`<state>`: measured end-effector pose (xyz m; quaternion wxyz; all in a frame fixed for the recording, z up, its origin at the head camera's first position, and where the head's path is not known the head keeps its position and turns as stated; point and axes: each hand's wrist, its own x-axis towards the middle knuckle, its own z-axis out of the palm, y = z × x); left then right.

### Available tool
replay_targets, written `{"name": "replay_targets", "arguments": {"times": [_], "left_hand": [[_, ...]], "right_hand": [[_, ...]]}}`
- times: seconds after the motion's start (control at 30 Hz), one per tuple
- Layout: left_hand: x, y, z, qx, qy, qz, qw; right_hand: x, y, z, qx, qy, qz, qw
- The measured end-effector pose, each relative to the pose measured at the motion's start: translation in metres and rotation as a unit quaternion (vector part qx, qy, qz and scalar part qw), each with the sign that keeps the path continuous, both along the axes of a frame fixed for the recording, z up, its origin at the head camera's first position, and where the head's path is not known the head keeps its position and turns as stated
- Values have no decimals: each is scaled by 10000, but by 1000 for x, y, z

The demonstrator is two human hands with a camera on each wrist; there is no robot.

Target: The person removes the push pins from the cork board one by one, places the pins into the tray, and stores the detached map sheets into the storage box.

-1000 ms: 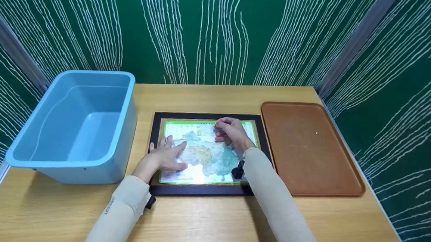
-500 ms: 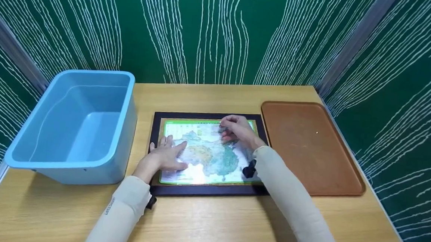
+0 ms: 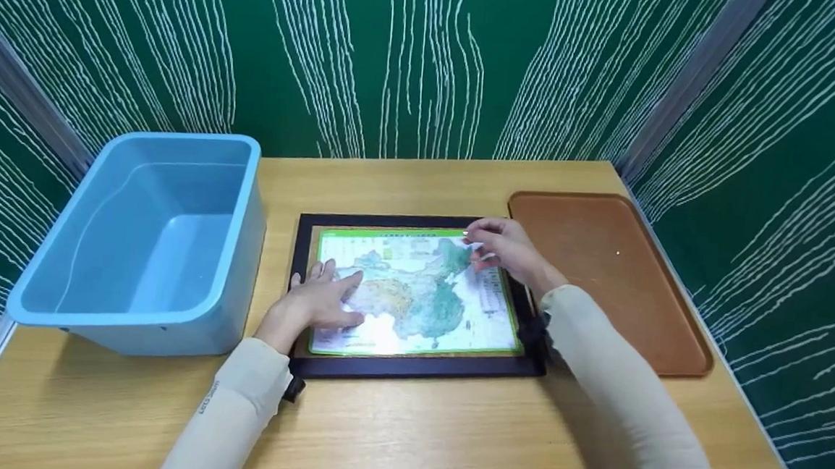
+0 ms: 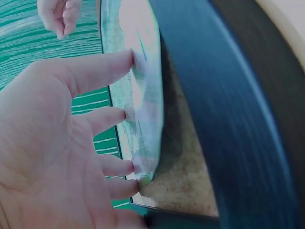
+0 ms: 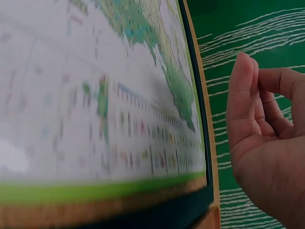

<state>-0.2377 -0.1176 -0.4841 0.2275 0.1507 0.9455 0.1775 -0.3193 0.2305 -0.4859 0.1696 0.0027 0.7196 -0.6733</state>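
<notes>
A glossy map (image 3: pixel 425 293) with a green border lies on a corkboard with a dark frame (image 3: pixel 416 367). My left hand (image 3: pixel 320 305) rests on its left side with fingers spread. In the left wrist view, the fingertips touch the map sheet, whose edge stands a little off the cork (image 4: pixel 190 176). At the map's far right corner, my right hand (image 3: pixel 511 249) has thumb and forefinger pinched together. A tiny white thing (image 3: pixel 466 232) shows at those fingertips; its kind is too small to make out. The right wrist view shows the pinched right hand (image 5: pixel 262 138) beside the map's edge.
A deep blue tub (image 3: pixel 239 252) stands on the left of the wooden table (image 3: pixel 405 429). A brown tray (image 3: pixel 602 296) lies right of the board, with a tiny white speck (image 3: pixel 618 252) on it. Green walls with white lines enclose the table.
My right hand has moved right along the map's far edge to its corner, uncovering more of the map. The left hand has stayed in place.
</notes>
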Motion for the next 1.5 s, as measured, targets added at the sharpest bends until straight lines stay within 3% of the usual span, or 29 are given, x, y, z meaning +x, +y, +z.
{"name": "replay_targets", "arguments": {"times": [0.2,0.47,0.7,0.87,1.2,1.5], "left_hand": [[-2,-5,1,161,481,-213,9985],[-1,-11,-5,520,865,-171,9948],[1,-9,-11,483,1232,-286,9908],[1,-8,-10,380,1207,-206,9918],[-3,-10,-8,301,1153,-164,9927],[-5,-9,-9,237,1182,-175,9926]], "right_hand": [[5,37,8,-20,131,-313,9994],[11,96,7,-146,111,-776,9968],[17,143,-6,605,107,-1022,9929],[19,166,-11,1097,-161,-1231,9862],[21,186,-20,1443,-506,-1474,9772],[22,194,-30,1115,-548,-1470,9813]]}}
